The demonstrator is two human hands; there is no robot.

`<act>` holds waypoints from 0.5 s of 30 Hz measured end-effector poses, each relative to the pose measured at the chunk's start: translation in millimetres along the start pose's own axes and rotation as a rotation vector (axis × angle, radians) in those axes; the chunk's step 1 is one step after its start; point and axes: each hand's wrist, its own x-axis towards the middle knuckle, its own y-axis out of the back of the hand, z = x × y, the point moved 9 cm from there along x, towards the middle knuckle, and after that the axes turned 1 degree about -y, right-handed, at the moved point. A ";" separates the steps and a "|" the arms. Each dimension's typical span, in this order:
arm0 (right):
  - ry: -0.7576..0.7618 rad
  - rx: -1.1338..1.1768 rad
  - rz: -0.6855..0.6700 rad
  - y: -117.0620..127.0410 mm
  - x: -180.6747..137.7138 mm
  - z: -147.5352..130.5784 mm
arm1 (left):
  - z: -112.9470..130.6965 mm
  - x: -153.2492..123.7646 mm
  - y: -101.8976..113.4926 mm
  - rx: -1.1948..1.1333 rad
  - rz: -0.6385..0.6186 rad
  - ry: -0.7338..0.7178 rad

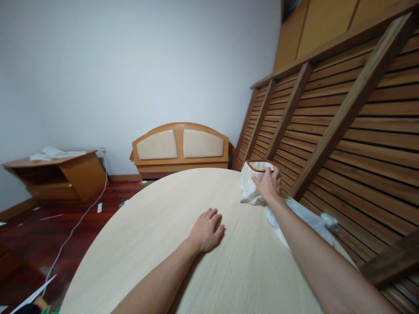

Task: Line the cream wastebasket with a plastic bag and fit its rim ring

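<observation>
My left hand point(207, 230) lies palm down on the pale round table point(163, 244), its fingers stretched and slightly apart, holding nothing. At the table's far right edge stands a small bin point(249, 188) with a brown rim and a white plastic bag lining it, the bag's edge hanging down outside. My right hand point(271, 183) grips the near right side of that rim, thumb toward the left; part of the fingertips is hidden. Beside my right forearm, a crumpled translucent plastic bag point(307, 213) spreads along the table edge, partly covered by the arm.
A wooden slatted panel point(327, 126) leans close along the right side. Behind the table stands a padded headboard point(180, 161). At left are a low wooden cabinet point(75, 179) with white plastic on top, and a white cable point(81, 218) across the dark red floor among scraps.
</observation>
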 end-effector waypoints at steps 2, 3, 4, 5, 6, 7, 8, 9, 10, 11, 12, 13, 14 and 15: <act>-0.010 0.000 -0.024 -0.5 2.1 3.1 | -0.6 -0.1 -0.8 0.005 -0.001 0.000; -0.016 0.004 -0.037 -0.8 2.9 4.4 | -0.9 -0.1 -1.0 0.008 0.001 0.000; -0.025 0.010 -0.046 -1.0 3.2 5.7 | -1.1 -0.1 -1.2 0.012 0.003 -0.001; -0.033 0.018 -0.048 -0.6 2.5 6.5 | -1.2 -0.2 -1.2 0.015 0.006 -0.002; -0.032 0.026 -0.039 0.8 0.7 6.0 | -1.2 -0.2 -1.2 0.018 0.009 -0.003; -0.018 0.034 -0.017 3.2 -2.7 3.7 | -1.1 -0.2 -1.1 0.021 0.011 -0.005; 0.016 0.041 0.009 6.0 -7.9 -1.2 | -0.9 0.0 -0.7 0.023 0.014 -0.008; 0.068 0.050 0.034 8.7 -15.5 -8.5 | -0.3 0.3 -0.1 0.025 0.017 -0.014; 0.141 0.059 0.049 10.5 -25.5 -18.4 | 0.3 0.7 0.7 0.027 0.021 -0.022; 0.215 0.075 0.035 9.7 -37.7 -29.2 | 1.1 1.3 1.8 0.029 0.025 -0.031; 0.276 0.095 0.004 7.4 -51.7 -39.3 | 1.8 2.1 3.2 0.031 0.031 -0.041; 0.334 0.114 -0.046 3.3 -67.2 -49.4 | 2.4 2.9 4.9 0.031 0.039 -0.050; 0.379 0.134 -0.107 -1.6 -83.5 -57.9 | 2.7 3.7 6.7 0.032 0.047 -0.059; 0.417 0.156 -0.171 -6.8 -100.1 -65.4 | 2.7 4.5 8.5 0.032 0.055 -0.067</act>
